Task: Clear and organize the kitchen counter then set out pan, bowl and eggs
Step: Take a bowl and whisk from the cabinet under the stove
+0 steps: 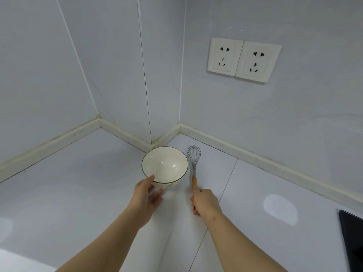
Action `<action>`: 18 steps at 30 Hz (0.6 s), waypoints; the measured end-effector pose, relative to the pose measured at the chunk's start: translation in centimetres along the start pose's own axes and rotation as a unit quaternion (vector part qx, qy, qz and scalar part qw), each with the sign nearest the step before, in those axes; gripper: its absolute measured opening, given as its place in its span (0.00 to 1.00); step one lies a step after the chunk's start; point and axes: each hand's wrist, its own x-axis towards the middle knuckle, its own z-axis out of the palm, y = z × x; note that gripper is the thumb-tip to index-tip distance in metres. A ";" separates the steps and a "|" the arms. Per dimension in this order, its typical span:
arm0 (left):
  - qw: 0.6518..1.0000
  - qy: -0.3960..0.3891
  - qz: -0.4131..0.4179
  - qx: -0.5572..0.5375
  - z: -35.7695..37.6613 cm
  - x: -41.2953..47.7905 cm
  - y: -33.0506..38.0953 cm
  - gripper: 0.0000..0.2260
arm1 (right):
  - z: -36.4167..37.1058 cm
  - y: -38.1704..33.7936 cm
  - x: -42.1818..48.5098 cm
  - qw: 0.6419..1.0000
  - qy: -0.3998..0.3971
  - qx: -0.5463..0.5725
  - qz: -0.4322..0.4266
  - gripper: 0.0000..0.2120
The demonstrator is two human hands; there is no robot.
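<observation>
Pale grey wall tiles meet in a stepped corner above a glossy, pale grey tiled worktop (78, 183), with a cream strip sealing the joint along its back edge. Two white wall sockets (243, 59) sit side by side on the right-hand wall. At the lower right edge of the view, the corner of a black glossy panel (351, 238) shows.

Close to the corner is a cream-white round ceramic bowl with a thin dark rim (164, 164), its opening tipped slightly towards the camera. The left hand (146, 195) holds the bowl at its near left side: the thumb lies over the rim and the fingers (156, 194) curl against the outer wall below. Whether its base is resting on the worktop cannot be told.

Just beside the bowl on the right is a metal wire whisk with an orange handle (194, 158), its wire head pointing towards the back wall. The right hand (204, 201) is wrapped around the lower part of that handle, fingers closed on it.
</observation>
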 end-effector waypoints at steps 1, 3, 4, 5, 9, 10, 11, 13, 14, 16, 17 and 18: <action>1.000 -0.002 0.006 -0.003 0.0 -0.1 -0.2 0.19 | 0.0 0.1 -0.2 1.000 0.001 0.003 -0.004 0.26; 1.000 -0.005 0.018 -0.001 0.0 -0.2 -0.5 0.22 | -0.1 0.2 -0.3 1.000 0.003 0.016 -0.013 0.26; 1.000 -0.003 0.023 -0.002 0.1 -0.2 -0.6 0.23 | -0.2 0.3 -0.4 1.000 0.003 0.025 -0.017 0.25; 1.000 0.000 0.028 -0.003 0.1 -0.2 -0.7 0.23 | -0.3 0.4 -0.5 0.999 0.005 0.029 -0.026 0.24; 1.000 -0.004 0.030 -0.006 0.0 -0.5 -0.8 0.25 | -0.1 0.6 -1.3 0.998 0.019 -0.013 -0.057 0.21; 1.000 -0.006 0.030 -0.005 -0.1 -0.6 -0.8 0.25 | -0.1 0.5 -1.4 0.998 0.017 -0.011 -0.054 0.21; 1.000 -0.006 0.029 -0.005 -0.2 -0.6 -0.7 0.25 | 0.0 0.3 -1.4 0.999 0.014 0.005 -0.048 0.20; 1.000 0.000 0.030 -0.006 -0.3 -0.6 -0.8 0.24 | -0.2 -0.1 -1.7 0.999 0.008 0.032 -0.038 0.18; 1.000 0.001 0.031 -0.006 -0.3 -0.7 -0.9 0.24 | -0.3 -0.3 -1.8 0.999 0.009 0.029 -0.038 0.17; 0.999 0.001 0.033 -0.007 -0.3 -0.9 -1.0 0.22 | -0.5 -0.3 -2.0 0.999 0.006 0.032 -0.041 0.16; 0.999 0.001 0.034 -0.006 -0.4 -1.0 -1.1 0.20 | -0.6 -0.2 -2.1 0.998 0.004 0.039 -0.042 0.16; 0.999 0.001 0.034 -0.003 -0.3 -1.1 -1.1 0.18 | -0.6 -0.1 -2.2 0.998 0.000 0.046 -0.042 0.15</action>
